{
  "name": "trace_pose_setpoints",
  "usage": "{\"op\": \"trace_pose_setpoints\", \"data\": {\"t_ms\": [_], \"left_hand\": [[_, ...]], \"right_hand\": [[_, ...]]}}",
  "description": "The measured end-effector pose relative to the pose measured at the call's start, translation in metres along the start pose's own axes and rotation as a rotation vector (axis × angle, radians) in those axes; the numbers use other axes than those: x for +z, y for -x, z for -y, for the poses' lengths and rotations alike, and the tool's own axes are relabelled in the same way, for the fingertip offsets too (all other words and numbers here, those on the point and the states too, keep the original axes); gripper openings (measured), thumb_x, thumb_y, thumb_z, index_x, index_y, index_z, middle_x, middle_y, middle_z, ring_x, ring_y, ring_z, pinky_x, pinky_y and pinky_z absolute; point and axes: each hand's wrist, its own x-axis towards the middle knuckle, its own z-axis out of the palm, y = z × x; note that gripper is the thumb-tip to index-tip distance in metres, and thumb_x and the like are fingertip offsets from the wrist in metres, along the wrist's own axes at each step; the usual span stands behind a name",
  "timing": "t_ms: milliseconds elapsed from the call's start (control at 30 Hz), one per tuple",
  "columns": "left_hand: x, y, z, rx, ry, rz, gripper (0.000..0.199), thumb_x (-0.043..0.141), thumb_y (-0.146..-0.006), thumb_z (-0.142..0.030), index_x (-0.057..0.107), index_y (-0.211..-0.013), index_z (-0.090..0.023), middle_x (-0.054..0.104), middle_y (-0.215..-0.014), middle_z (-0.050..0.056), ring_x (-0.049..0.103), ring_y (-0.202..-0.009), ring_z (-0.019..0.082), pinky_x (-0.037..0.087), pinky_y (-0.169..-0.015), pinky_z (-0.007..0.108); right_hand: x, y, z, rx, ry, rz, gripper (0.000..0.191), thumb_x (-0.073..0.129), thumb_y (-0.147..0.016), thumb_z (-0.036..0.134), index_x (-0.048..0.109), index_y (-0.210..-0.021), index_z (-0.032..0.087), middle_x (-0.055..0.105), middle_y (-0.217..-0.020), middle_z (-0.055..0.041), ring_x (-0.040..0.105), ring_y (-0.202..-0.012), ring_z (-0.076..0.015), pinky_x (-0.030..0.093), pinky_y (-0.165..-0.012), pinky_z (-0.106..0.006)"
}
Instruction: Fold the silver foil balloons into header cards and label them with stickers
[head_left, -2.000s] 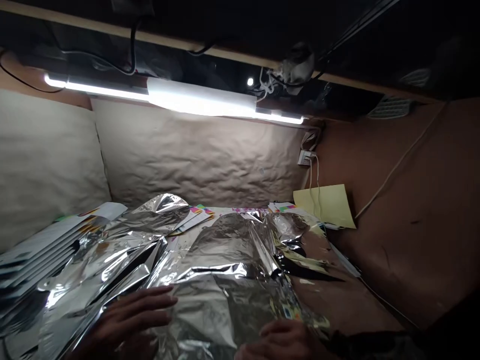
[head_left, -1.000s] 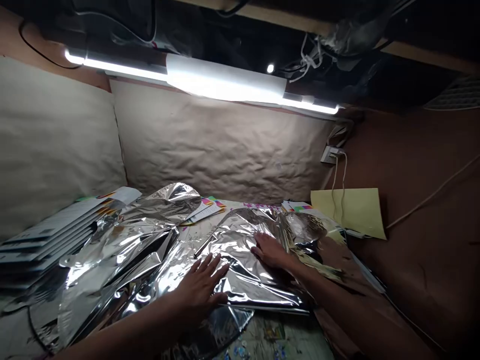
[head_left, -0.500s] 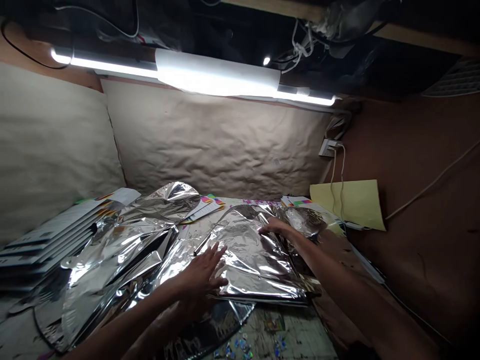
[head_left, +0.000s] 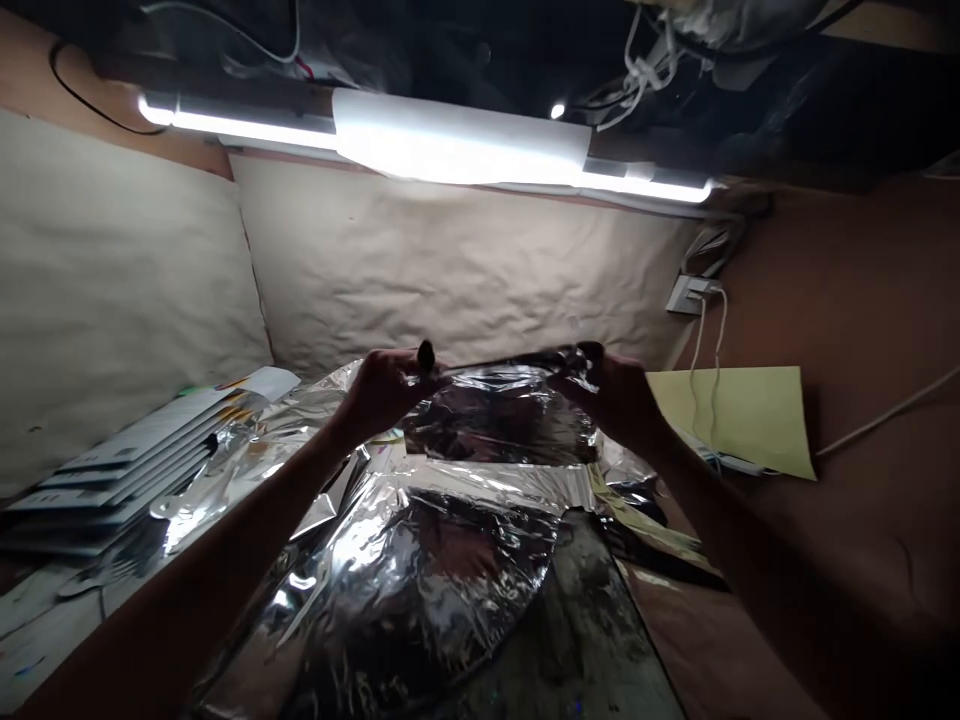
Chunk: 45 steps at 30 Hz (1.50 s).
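A shiny silver foil sheet [head_left: 499, 415] is raised above the work surface, its upper edge stretched between my hands. My left hand [head_left: 384, 392] is closed on the left corner of that edge. At the right corner my right hand [head_left: 621, 398] is closed as well, its fingertips partly hidden by the foil. Below lies another silver foil piece [head_left: 457, 570] with a rounded, crinkled edge, on a dark worn board [head_left: 592, 620]. More crumpled foil [head_left: 289, 440] lies beyond my left forearm.
Stacked printed booklets [head_left: 142, 450] stand at the left. A yellow sheet [head_left: 750, 420] leans against the right wall beneath a socket [head_left: 690, 295] with white cables. A lit tube lamp [head_left: 457, 140] hangs above the paper-covered back wall [head_left: 465, 260].
Both hands, which lay open on the flat foil, have closed on its edge and lifted it up and away from me. The rounded foil piece underneath now shows more.
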Motion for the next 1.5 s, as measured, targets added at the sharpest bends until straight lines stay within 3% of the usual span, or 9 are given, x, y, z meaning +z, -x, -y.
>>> {"op": "trace_pose_setpoints", "data": {"t_ms": [167, 300, 400, 667, 800, 967, 1167, 1300, 1500], "left_hand": [[-0.007, 0.103, -0.017, 0.269, -0.13, 0.262, 0.019, 0.06, -0.09, -0.018, 0.076, -0.098, -0.024, 0.076, -0.097, 0.004, 0.07, -0.089, 0.017, 0.05, -0.094, 0.035], [0.01, 0.186, 0.006, 0.199, -0.174, 0.649, 0.025, 0.059, -0.09, -0.024, 0.072, -0.111, -0.03, 0.074, -0.115, 0.002, 0.067, -0.11, 0.021, 0.043, -0.106, 0.037], [0.016, 0.214, 0.016, 0.079, -0.128, 0.717, 0.025, 0.055, -0.092, -0.028, 0.071, -0.112, -0.029, 0.07, -0.124, 0.003, 0.061, -0.121, 0.023, 0.041, -0.108, 0.037], [0.031, 0.191, 0.021, -0.565, -0.087, 0.461, 0.032, 0.045, -0.097, -0.043, 0.068, -0.099, -0.021, 0.067, -0.063, -0.001, 0.06, -0.056, 0.016, 0.041, -0.057, 0.025], [0.044, 0.183, 0.021, -0.662, -0.167, 0.374, 0.041, 0.051, -0.093, -0.04, 0.051, -0.13, -0.023, 0.068, -0.063, -0.004, 0.061, -0.057, 0.019, 0.04, -0.059, 0.027], [0.045, 0.208, 0.008, -0.515, -0.363, 0.392, 0.063, 0.047, -0.095, -0.031, 0.024, -0.153, -0.026, 0.071, -0.081, 0.001, 0.065, -0.062, 0.019, 0.047, -0.06, 0.028], [0.037, 0.231, 0.01, 0.018, -0.431, 0.624, 0.055, 0.05, -0.092, -0.016, 0.047, -0.142, -0.039, 0.038, -0.156, 0.002, 0.041, -0.139, 0.031, 0.04, -0.109, 0.046], [0.036, 0.22, 0.02, -0.038, -0.355, 0.774, 0.052, 0.043, -0.096, -0.017, 0.044, -0.145, -0.035, 0.044, -0.153, 0.001, 0.04, -0.14, 0.026, 0.039, -0.112, 0.044], [0.018, 0.217, 0.002, -0.017, -0.319, 0.871, 0.051, 0.047, -0.098, -0.041, 0.04, -0.148, -0.035, 0.042, -0.154, 0.002, 0.037, -0.141, 0.029, 0.035, -0.114, 0.047]], "right_hand": [[0.021, 0.103, 0.017, -0.383, -0.087, 0.188, 0.016, 0.063, -0.089, 0.018, 0.072, -0.1, 0.025, 0.075, -0.096, -0.0049, 0.067, -0.088, -0.021, 0.053, -0.076, -0.034], [0.063, 0.19, -0.014, -0.407, -0.001, 0.362, 0.029, 0.059, -0.089, 0.014, 0.07, -0.111, 0.028, 0.074, -0.105, -0.0063, 0.067, -0.089, -0.0243, 0.057, -0.074, -0.037], [0.074, 0.22, -0.029, -0.278, 0.004, 0.509, 0.031, 0.055, -0.092, 0.018, 0.069, -0.118, 0.031, 0.072, -0.103, -0.0068, 0.066, -0.088, -0.0245, 0.056, -0.077, -0.037], [0.069, 0.201, -0.026, 0.393, -0.164, 0.528, 0.021, 0.055, -0.094, 0.029, 0.068, -0.108, 0.021, 0.068, -0.082, -0.003, 0.065, -0.079, -0.0202, 0.054, -0.074, -0.032], [0.075, 0.196, -0.026, 0.613, -0.194, 0.447, 0.07, 0.067, -0.083, 0.026, 0.039, -0.147, 0.027, 0.067, -0.114, -0.0059, 0.068, -0.094, -0.0227, 0.055, -0.086, -0.037], [0.067, 0.214, -0.013, 0.5, -0.165, 0.543, 0.077, 0.064, -0.081, 0.018, 0.033, -0.15, 0.035, 0.052, -0.141, -0.0077, 0.065, -0.11, -0.025, 0.058, -0.087, -0.038], [0.047, 0.245, -0.006, 0.083, 0.044, 0.442, 0.071, 0.059, -0.089, 0.014, 0.033, -0.151, 0.033, 0.04, -0.154, -0.0104, 0.063, -0.115, -0.0259, 0.059, -0.088, -0.037], [0.04, 0.238, -0.01, -0.303, 0.22, 0.598, 0.067, 0.065, -0.09, 0.027, 0.038, -0.151, 0.029, 0.044, -0.152, -0.0079, 0.044, -0.136, -0.0318, 0.045, -0.108, -0.049], [0.032, 0.235, 0.003, -0.215, 0.119, 0.853, 0.079, 0.07, -0.084, 0.042, 0.035, -0.152, 0.024, 0.04, -0.153, -0.0093, 0.049, -0.133, -0.0312, 0.049, -0.104, -0.045]]}}
